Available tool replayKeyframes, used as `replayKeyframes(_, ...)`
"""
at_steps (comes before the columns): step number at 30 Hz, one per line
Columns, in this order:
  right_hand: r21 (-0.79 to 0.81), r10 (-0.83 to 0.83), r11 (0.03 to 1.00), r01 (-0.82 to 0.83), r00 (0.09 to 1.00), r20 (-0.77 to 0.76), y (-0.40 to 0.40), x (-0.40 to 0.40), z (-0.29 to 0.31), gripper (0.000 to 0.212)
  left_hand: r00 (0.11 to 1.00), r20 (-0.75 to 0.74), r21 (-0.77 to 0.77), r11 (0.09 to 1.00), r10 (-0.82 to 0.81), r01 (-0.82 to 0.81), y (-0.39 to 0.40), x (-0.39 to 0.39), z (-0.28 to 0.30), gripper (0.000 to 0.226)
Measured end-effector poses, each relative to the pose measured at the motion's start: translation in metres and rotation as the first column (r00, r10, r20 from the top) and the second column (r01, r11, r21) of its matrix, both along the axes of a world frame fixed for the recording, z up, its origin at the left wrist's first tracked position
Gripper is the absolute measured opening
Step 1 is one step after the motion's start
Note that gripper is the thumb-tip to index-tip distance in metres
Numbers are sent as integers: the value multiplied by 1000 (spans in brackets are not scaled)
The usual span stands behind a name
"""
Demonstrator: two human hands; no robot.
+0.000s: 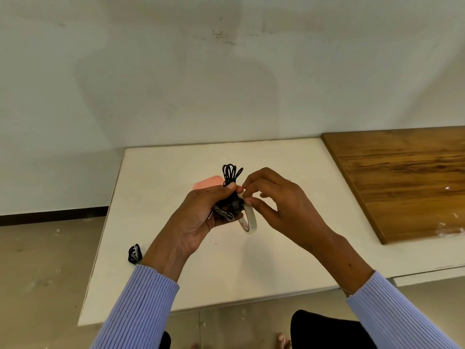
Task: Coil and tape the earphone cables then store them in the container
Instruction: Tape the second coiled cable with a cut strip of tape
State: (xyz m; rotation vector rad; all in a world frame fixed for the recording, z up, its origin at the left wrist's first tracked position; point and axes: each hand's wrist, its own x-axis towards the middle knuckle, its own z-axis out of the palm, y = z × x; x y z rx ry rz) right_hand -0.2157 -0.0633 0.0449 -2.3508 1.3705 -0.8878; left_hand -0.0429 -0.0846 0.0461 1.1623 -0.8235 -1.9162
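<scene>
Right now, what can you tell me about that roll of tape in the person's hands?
The narrow ring of pale, translucent tape hangs on edge above the white table, a red-printed inner core just showing. The right hand pinches its upper edge, apparently picking at the tape's end. It sits against the black coiled earphone cable gripped by the left hand.

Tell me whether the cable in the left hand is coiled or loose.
Coiled. The left hand grips the cable as a tight bundle, loops sticking up above the fingers.
</scene>
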Motion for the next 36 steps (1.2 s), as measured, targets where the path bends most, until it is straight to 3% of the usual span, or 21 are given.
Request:
replayKeyframes(4,19,29,999,-29,1000,-2,1,-3,2,15,999,34,61,998,11,-13,1,-2,2,17)
replayKeyframes(15,-14,43,999,-47,979,-200,13,-8,18,11,989,133,154,985,60,-80,5,-8,17,7)
replayKeyframes(21,118,92,990,-74,983,-160,26,-22,40,15,988,103,223,965,117,-138,5,-9,19,9)
replayKeyframes(25,132,48,991,-29,989,-142,30,-31,49,9,998,31,249,967,51,-57,10,-8,20,12)
replayKeyframes(29,124,5,992,12,990,-139,30,-35,46,10,946,248,103,977,-206,186,12,-3,23,15)
replayKeyframes(31,121,-10,992,30,987,-163,28,-37,42,10,906,370,6,976,-206,219,11,-1,23,20)
replayKeyframes(34,138,-23,989,54,977,-211,26,-39,37,10,912,383,-142,967,-144,212,10,-2,24,24)
replayKeyframes(36,130,-26,990,57,973,-229,24,-39,34,11,948,291,-192,963,-127,188,12,-7,26,22)
